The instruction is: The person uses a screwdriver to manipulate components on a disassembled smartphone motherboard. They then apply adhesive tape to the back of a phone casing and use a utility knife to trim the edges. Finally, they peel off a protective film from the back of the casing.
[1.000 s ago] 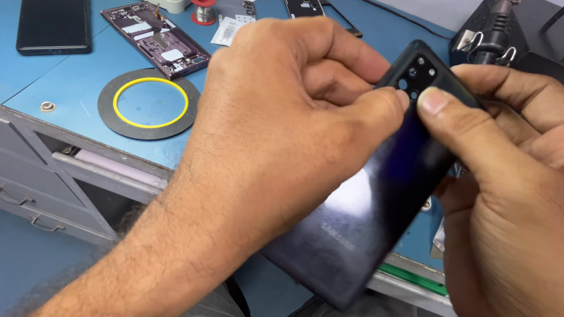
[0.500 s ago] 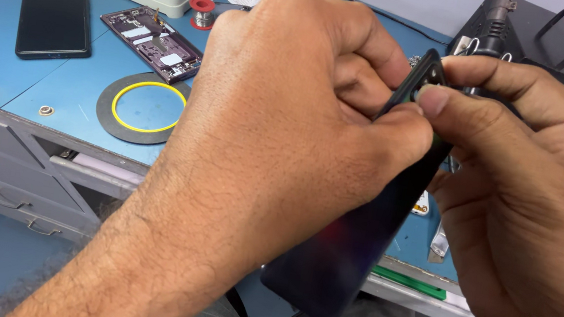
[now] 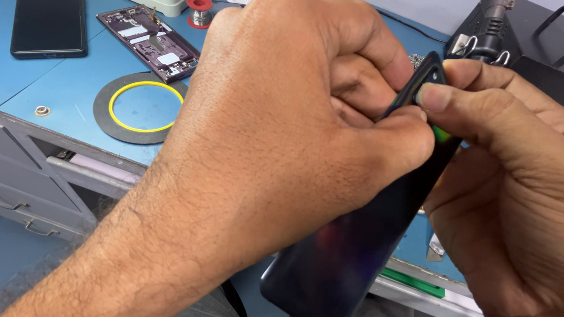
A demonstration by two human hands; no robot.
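Head view | left hand (image 3: 285, 137) curled, pinching top edge of dark phone back panel (image 3: 349, 256) | right hand (image 3: 518, 206) pinching same corner from 3 o'clock | panel held tilted above lap, off blue surface (image 3: 88, 72) | advice: grip edges evenly, avoid flexing panel.

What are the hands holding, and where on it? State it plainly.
Both the left hand and right hand pinch the top end of a dark phone back cover, near its camera corner; its lower end hangs free.
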